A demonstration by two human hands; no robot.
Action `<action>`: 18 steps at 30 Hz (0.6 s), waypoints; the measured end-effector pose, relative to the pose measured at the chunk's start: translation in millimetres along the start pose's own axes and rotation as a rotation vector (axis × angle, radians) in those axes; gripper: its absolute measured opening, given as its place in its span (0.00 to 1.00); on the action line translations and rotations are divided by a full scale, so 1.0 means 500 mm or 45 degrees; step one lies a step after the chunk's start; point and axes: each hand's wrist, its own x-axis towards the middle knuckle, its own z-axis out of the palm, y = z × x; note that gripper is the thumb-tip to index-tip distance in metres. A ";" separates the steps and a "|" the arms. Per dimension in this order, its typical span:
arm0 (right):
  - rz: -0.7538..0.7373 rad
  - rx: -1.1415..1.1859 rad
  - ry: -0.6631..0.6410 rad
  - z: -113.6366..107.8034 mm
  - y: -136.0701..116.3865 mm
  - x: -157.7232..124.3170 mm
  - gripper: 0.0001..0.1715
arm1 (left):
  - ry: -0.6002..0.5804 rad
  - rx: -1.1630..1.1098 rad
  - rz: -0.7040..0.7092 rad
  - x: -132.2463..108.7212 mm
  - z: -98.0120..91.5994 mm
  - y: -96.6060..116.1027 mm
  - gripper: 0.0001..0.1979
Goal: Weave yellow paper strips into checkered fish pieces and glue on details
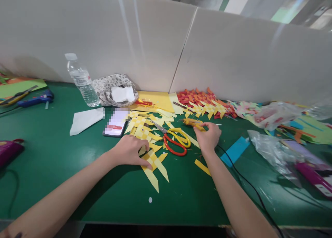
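Note:
My right hand (209,136) is closed around the grip of a yellow hot glue gun (192,122), its nozzle pointing left. A black cord trails from it toward me. My left hand (131,150) curves its thumb and fingers around the edges of a woven yellow paper fish (153,158), whose pale strips point toward the front. More woven yellow fish (141,131) lie just behind that hand. Between my hands, scissors (176,141) with one red and one yellow handle rest partly open on paper scraps.
A smartphone (116,122), a water bottle (83,81) and a patterned pouch (114,89) stand or lie back left. Red and yellow woven fish (199,101) are piled by the partition (228,58). Blue paper (235,151) and plastic bags (277,155) lie right; a blue glue gun (36,99) lies left.

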 end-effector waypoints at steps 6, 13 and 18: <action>-0.160 0.199 -0.044 -0.025 -0.060 -0.003 0.06 | -0.052 -0.057 -0.039 0.000 -0.005 0.005 0.28; -0.554 0.612 -0.835 -0.074 -0.186 -0.074 0.06 | -0.054 -0.219 -0.107 0.006 -0.011 0.014 0.21; -0.809 0.630 -1.137 -0.090 -0.218 -0.092 0.10 | -0.064 -0.409 -0.118 0.007 -0.007 0.016 0.16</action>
